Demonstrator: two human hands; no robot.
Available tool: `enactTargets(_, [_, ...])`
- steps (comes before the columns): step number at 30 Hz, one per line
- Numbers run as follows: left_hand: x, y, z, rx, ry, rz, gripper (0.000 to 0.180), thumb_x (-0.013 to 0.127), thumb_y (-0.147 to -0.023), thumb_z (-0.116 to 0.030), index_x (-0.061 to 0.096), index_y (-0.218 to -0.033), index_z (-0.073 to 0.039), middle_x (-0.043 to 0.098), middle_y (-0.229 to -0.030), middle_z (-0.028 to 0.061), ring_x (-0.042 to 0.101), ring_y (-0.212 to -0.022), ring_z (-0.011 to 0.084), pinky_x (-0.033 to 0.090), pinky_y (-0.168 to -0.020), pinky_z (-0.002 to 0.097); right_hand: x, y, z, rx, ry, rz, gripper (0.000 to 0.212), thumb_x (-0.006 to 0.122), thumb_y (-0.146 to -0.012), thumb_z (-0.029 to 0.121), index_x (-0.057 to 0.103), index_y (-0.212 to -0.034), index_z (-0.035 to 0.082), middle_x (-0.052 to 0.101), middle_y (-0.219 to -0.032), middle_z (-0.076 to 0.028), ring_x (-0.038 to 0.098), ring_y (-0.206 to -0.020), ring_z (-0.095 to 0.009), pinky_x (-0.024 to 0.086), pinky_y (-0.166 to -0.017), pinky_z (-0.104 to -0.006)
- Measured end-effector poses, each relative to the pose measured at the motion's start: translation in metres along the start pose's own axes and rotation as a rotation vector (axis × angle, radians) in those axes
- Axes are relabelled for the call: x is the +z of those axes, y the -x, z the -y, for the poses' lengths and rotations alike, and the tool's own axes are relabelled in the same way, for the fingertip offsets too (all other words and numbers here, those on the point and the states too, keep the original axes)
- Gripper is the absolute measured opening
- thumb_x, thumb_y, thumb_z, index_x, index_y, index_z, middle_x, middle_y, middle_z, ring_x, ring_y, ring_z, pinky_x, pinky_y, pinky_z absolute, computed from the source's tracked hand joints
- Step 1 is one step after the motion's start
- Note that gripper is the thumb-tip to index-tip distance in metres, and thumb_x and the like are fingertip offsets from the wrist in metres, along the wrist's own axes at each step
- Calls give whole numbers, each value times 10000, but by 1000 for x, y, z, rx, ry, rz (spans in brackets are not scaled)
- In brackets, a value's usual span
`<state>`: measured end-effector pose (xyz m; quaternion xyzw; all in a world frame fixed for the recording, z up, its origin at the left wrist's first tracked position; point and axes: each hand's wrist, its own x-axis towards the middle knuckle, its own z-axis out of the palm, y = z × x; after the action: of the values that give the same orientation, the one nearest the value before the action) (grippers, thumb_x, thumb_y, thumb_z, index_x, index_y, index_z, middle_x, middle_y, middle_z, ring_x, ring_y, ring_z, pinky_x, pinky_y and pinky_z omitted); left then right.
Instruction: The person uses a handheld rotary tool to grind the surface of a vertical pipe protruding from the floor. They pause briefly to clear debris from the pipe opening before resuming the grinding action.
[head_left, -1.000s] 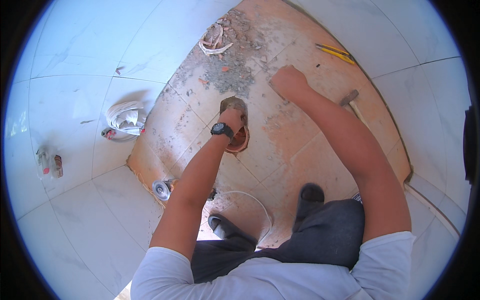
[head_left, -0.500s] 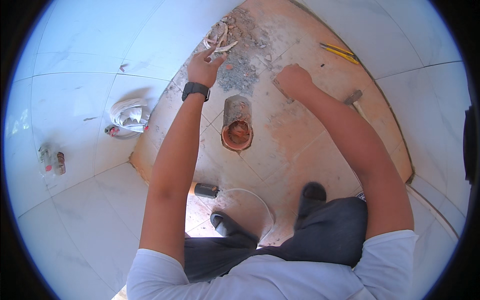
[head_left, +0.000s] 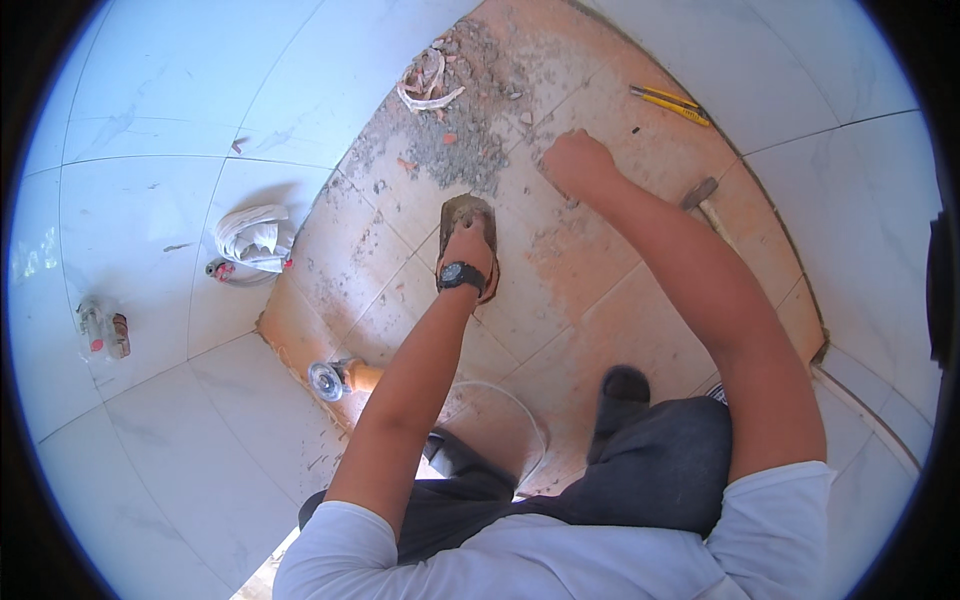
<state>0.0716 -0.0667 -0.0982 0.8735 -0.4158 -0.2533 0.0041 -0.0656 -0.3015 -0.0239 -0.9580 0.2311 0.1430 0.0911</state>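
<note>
My left hand [head_left: 468,246], a dark watch on its wrist, reaches down into a long cut-out [head_left: 450,212] in the tiled floor. Its fingers point toward the far end of the opening and are mostly hidden, so their grip is unclear. To the right, my right hand [head_left: 580,160] is closed like a fist, low over the floor. A thin brownish edge [head_left: 546,172] shows beside its knuckles; what it belongs to I cannot make out. Grey rubble [head_left: 462,145] with a few reddish chips lies just beyond the cut-out.
A pale curved strip [head_left: 432,102] lies on the rubble. Yellow-and-black utility knives [head_left: 672,104] and a hammer [head_left: 700,194] lie at right. An angle grinder [head_left: 350,376] with a pale cord [head_left: 520,401] sits near my left forearm. White wrapping [head_left: 255,238] hangs at the left wall.
My left hand has come back from above the rubble and down into the floor cut-out, covering the orange pipe mouth there. The grinder's disc has come into sight. My right hand stays nearly in place.
</note>
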Motion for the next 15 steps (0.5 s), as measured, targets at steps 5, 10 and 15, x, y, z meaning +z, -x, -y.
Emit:
enactTargets(5, [4, -3, 0, -13, 7, -78, 552, 508, -947, -28, 527, -1498, -52, 561, -1418, 314, 621, -1240, 483, 539, -1042, 514, -3, -1, 1, -1, -45, 7, 204, 635, -922, 112, 816, -995, 53, 781, -1064, -160, 736, -994, -373, 589, -861, -424])
enactTargets(10, [16, -4, 10, 41, 9, -156, 553, 552, -939, -41, 532, -1491, -53, 559, -1403, 289, 579, -1279, 469, 524, -1057, 519, 5, 0, 3, 23, -36, -66, 203, 631, -916, 90, 817, -987, 53, 784, -1045, -159, 747, -995, -356, 587, -865, -434])
enactTargets(15, [10, -2, 17, 89, -109, 49, 548, 568, -942, -48, 533, -1488, -64, 559, -1379, 272, 583, -1235, 490, 511, -1065, 530, 2, -3, 1, 14, -41, -18, 203, 631, -914, 87, 817, -983, 44, 783, -1043, -161, 743, -995, -362, 593, -858, -441])
